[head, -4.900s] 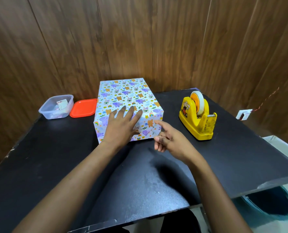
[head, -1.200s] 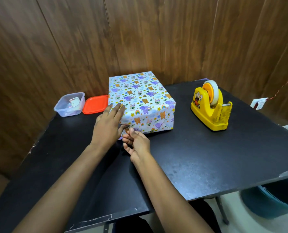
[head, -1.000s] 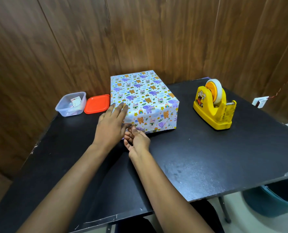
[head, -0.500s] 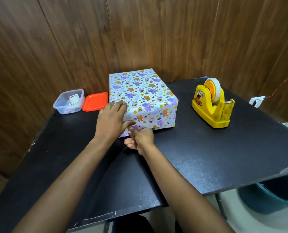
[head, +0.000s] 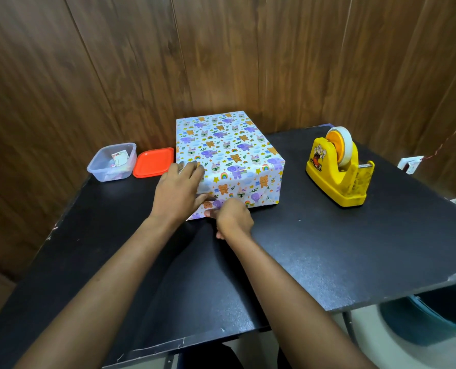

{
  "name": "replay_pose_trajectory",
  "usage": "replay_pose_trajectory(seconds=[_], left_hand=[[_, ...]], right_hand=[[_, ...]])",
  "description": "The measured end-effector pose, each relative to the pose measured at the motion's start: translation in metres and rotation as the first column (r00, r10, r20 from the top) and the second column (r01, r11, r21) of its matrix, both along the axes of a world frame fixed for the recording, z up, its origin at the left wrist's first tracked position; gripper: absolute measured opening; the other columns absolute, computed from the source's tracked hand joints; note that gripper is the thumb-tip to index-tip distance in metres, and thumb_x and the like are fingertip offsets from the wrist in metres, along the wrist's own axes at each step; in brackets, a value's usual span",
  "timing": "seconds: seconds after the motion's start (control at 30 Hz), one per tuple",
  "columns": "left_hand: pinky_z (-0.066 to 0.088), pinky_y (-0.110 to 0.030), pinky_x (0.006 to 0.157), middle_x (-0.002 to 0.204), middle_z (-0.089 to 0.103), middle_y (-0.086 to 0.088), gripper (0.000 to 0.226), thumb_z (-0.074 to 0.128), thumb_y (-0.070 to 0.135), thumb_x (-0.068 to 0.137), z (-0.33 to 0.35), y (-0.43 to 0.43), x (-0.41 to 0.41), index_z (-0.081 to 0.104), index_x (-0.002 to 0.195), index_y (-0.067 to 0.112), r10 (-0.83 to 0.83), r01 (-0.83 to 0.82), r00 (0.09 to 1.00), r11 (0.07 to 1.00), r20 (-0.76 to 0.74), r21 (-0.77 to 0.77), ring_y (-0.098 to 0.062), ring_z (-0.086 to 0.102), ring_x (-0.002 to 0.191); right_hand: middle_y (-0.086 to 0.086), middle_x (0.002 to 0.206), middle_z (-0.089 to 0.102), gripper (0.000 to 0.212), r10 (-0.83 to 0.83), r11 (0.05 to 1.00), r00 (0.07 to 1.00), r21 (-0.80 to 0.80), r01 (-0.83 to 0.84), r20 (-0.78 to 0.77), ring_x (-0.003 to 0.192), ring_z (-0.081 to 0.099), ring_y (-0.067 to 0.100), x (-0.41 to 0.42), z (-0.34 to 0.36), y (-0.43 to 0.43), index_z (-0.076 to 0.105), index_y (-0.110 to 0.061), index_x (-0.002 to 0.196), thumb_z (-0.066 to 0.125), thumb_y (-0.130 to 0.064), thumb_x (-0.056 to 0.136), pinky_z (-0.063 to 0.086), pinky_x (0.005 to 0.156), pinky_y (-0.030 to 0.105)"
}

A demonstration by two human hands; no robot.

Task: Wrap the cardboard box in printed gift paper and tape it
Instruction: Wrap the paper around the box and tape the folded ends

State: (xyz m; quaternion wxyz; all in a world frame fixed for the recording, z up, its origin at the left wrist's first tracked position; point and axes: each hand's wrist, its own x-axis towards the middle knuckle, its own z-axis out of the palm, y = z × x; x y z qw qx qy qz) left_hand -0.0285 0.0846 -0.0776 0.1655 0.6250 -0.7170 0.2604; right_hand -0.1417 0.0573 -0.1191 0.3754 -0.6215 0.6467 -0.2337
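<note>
Head, right hand [head: 233, 218] curled tighter (against box [head: 229, 155])

Open table [head: 328, 249] btwn box [head: 229, 155] & tape dispenser [head: 338, 171]: wide lane on the right. Left of box: red lid [head: 153, 162] just beside it, tub [head: 112, 162] touching lid. Wall [head: 221, 62] close behind box, tight there. Near side open except for forearms.

The room was moderately bright, lit softly from overhead. The black table [head: 328, 249] carried a dull grey sheen at lower centre, with soft-edged shadows under the forearms [head: 115, 275]. The wooden wall [head: 115, 75] dimmed towards the upper left. The wide lens bowed wall seams and table edges near the frame's borders. The left hand [head: 177, 194] looked slightly smeared at the fingertips [head: 192, 166]; otherwise things were sharp.
</note>
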Motion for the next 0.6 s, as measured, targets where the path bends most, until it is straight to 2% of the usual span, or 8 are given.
replay_pose_trajectory(seconds=[0.03, 0.1, 0.17, 0.27, 0.43, 0.53, 0.6], left_hand=[[0.050, -0.035, 0.061, 0.102, 0.065, -0.008, 0.062, 0.080, 0.047, 0.060, 0.000, 0.000, 0.000, 0.063, 0.101, 0.005, -0.007, 0.007, 1.000, 1.000, 0.005, -0.007, -0.034, 0.059, 0.081], [0.051, -0.035, 0.059, 0.103, 0.066, -0.009, 0.060, 0.076, 0.048, 0.063, 0.000, -0.001, 0.001, 0.063, 0.102, 0.004, -0.010, 0.010, 1.000, 1.000, 0.022, -0.020, -0.034, 0.060, 0.080], [0.051, -0.035, 0.057, 0.104, 0.066, -0.009, 0.059, 0.069, 0.050, 0.066, 0.001, 0.000, 0.002, 0.063, 0.103, 0.004, -0.008, 0.009, 1.000, 0.999, 0.029, -0.038, -0.034, 0.060, 0.080], [0.052, -0.033, 0.057, 0.104, 0.066, -0.008, 0.059, 0.068, 0.051, 0.066, 0.001, 0.000, 0.001, 0.064, 0.102, 0.005, -0.017, 0.019, 0.999, 0.999, 0.033, -0.038, -0.033, 0.061, 0.079], [0.053, -0.034, 0.056, 0.107, 0.066, -0.007, 0.062, 0.080, 0.047, 0.061, 0.001, 0.001, 0.001, 0.064, 0.104, 0.006, -0.003, 0.005, 0.999, 0.999, 0.043, -0.048, -0.033, 0.061, 0.081], [0.055, -0.034, 0.057, 0.113, 0.065, -0.006, 0.061, 0.081, 0.043, 0.062, 0.002, 0.004, 0.003, 0.063, 0.108, 0.007, -0.014, 0.014, 1.000, 1.000, 0.024, -0.007, -0.033, 0.061, 0.085], [0.057, -0.037, 0.065, 0.124, 0.061, -0.004, 0.058, 0.077, 0.037, 0.071, 0.005, 0.007, 0.005, 0.060, 0.119, 0.009, -0.018, 0.019, 0.998, 0.999, -0.053, 0.027, -0.030, 0.058, 0.100]], right_hand=[[0.011, 0.100, 0.069, 0.026, 0.017, 0.998, 0.997, -0.060, -0.022, -0.077, 0.093, 0.067, 0.028, -0.005, 0.003, 0.002, 0.063, -0.009, 0.103, 0.058, -0.032, 0.091, 0.052, 0.079, 0.029], [0.010, 0.107, 0.067, 0.035, 0.046, 0.989, 0.985, -0.130, -0.068, -0.167, 0.104, 0.062, 0.028, -0.013, 0.009, 0.003, 0.063, -0.009, 0.106, 0.056, -0.040, 0.092, 0.044, 0.077, 0.028], [0.009, 0.113, 0.065, 0.039, 0.060, 0.978, 0.970, -0.180, -0.104, -0.235, 0.109, 0.060, 0.027, -0.018, 0.013, 0.003, 0.062, -0.011, 0.110, 0.055, -0.045, 0.091, 0.044, 0.079, 0.029], [0.008, 0.115, 0.064, 0.033, 0.095, 0.956, 0.930, -0.227, -0.184, -0.354, 0.108, 0.060, 0.026, -0.017, 0.010, 0.007, 0.062, -0.010, 0.111, 0.052, -0.037, 0.095, 0.046, 0.081, 0.030], [0.009, 0.119, 0.061, 0.039, 0.114, 0.956, 0.926, -0.215, -0.201, -0.361, 0.112, 0.059, 0.026, -0.019, 0.011, 0.005, 0.061, -0.009, 0.115, 0.055, -0.040, 0.092, 0.046, 0.085, 0.031], [0.007, 0.112, 0.065, 0.032, 0.146, 0.965, 0.923, -0.155, -0.213, -0.356, 0.105, 0.062, 0.025, -0.018, 0.012, 0.004, 0.062, -0.010, 0.107, 0.058, -0.037, 0.090, 0.046, 0.081, 0.029], [0.005, 0.086, 0.070, 0.025, 0.219, 0.962, 0.936, -0.099, -0.254, -0.276, 0.078, 0.068, 0.021, -0.026, 0.012, 0.001, 0.063, -0.013, 0.083, 0.057, -0.036, 0.091, 0.050, 0.077, 0.027]])
